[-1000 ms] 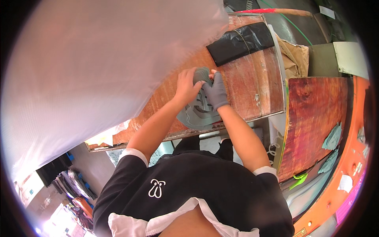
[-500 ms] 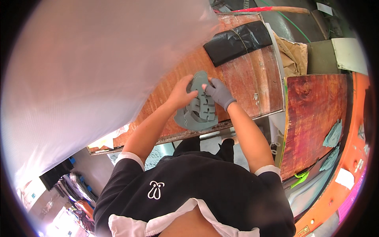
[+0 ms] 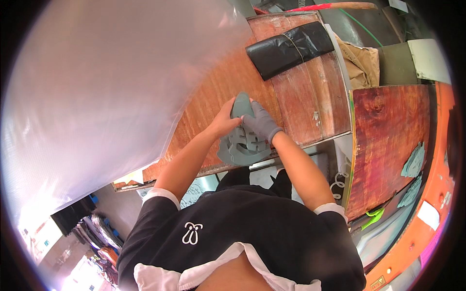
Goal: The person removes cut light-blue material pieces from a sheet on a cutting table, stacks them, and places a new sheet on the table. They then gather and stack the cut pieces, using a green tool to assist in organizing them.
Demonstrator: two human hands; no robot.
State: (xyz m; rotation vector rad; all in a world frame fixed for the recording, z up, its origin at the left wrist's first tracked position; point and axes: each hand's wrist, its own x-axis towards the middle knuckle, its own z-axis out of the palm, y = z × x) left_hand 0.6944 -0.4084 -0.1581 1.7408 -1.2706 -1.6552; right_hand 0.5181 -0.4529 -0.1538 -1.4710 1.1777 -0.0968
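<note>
Grey-green shoe-sole-shaped pieces [image 3: 241,107] are together between my two hands over the wooden table. My bare left hand [image 3: 226,120] closes along their left edge, its thumb lying across the top. My right hand [image 3: 262,121], in a grey glove with bare fingertips showing, closes on the right edge, its thumb near the left one. Below the hands, close to the table's front edge, lie more grey-green cut pieces [image 3: 239,154] with slots and curved outlines. My hands partly cover them, so where one piece ends and another begins is hard to tell.
A black plastic-wrapped bundle [image 3: 291,51] with a band lies on the table [image 3: 320,97] at the far right. Translucent sheeting [image 3: 107,87] hangs over the left side. Right of the table stands a reddish wooden board [image 3: 388,140], with grey-green pieces [image 3: 413,160] by its edge.
My hands have come closer together on the pieces. The right fingers, raised over the top before, now wrap the right edge. The slotted strip is now mostly covered by my right hand.
</note>
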